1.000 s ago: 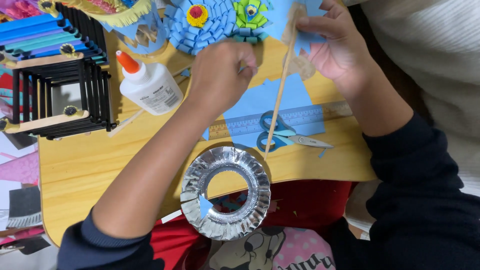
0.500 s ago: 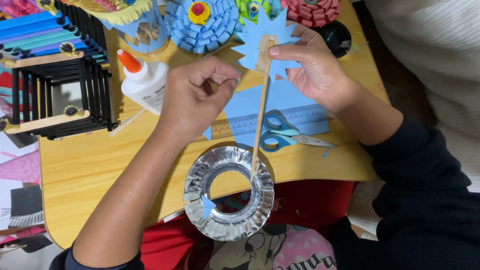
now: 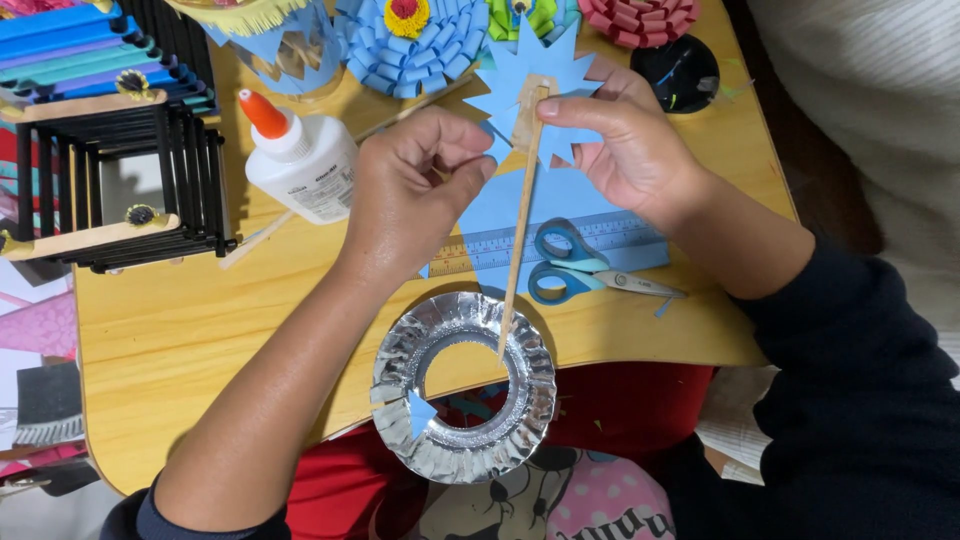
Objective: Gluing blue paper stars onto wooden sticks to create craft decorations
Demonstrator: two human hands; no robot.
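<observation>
My right hand pinches a blue paper star-burst shape with a thin wooden stick glued down its middle; the stick hangs down over the table. My left hand is curled beside it, fingertips touching the shape's left edge near the stick. Below the stick's tip lies a silver foil ring with a small blue triangle stuck on it, overhanging the table's front edge.
A white glue bottle with an orange cap lies left of my left hand. Blue-handled scissors, a ruler and blue paper sit under the hands. A black stick frame stands at left; paper flowers line the back edge.
Both hands and the star on its stick have come nearer and lower in view. The stick's tip now reaches the foil ring's rim. My left hand's fingers have closed in on the star's edge.
</observation>
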